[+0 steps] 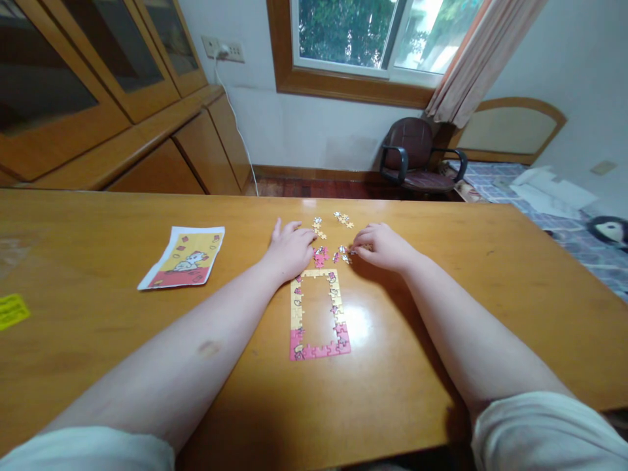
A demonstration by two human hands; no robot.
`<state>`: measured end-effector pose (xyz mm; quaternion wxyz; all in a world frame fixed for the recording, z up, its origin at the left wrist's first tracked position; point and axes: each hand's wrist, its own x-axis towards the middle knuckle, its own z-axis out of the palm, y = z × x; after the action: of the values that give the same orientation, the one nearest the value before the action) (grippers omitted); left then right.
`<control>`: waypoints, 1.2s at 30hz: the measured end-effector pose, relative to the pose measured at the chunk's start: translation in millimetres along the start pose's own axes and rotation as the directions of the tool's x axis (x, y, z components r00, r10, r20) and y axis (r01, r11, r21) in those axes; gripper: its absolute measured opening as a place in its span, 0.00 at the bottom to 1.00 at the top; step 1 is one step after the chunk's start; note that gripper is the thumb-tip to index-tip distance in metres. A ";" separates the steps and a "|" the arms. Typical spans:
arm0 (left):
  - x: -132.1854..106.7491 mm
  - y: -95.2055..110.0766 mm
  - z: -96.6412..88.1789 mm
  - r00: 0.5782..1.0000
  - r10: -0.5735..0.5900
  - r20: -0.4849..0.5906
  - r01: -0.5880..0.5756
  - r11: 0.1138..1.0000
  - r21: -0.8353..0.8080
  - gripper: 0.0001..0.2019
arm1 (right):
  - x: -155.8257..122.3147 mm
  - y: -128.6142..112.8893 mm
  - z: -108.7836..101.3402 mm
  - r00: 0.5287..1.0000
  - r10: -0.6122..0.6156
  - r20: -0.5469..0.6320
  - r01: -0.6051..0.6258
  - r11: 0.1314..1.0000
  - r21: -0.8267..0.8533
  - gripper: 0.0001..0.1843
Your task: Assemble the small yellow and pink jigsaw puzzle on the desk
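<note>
A joined jigsaw puzzle border [296,317], yellow above and pink below, lies on the wooden table with bare wood inside it. Just beyond it are small groups of loose pieces: pink pieces [320,257], white patterned pieces [343,254], and yellow pieces [318,229] with more yellow-white pieces [344,219] farther back. My left hand [290,250] rests flat beside the pink pieces, fingers spread, its wrist near the border's top left corner. At the right of the white pieces, my right hand [377,246] has thumb and fingertips pinched on a puzzle piece [352,252], mostly hidden.
A picture sheet [189,258] showing a cartoon lies on the table to the left. A yellow label [13,311] is at the far left edge. Beyond the table stand a wooden cabinet [161,154], an armchair [415,157] and a bed [515,180].
</note>
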<state>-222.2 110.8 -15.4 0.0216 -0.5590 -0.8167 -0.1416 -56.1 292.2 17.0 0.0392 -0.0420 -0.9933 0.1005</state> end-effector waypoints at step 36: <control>3.4 -7.7 0.9 0.978 -0.196 -0.066 0.196 0.981 0.003 0.22 | 94.5 -0.6 23.1 0.980 0.198 0.031 -0.200 0.966 0.166 0.26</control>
<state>-230.4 111.6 -17.2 0.0369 -0.4707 -0.8673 -0.1576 -152.0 295.7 1.1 0.0253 -0.1374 -0.9722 0.1877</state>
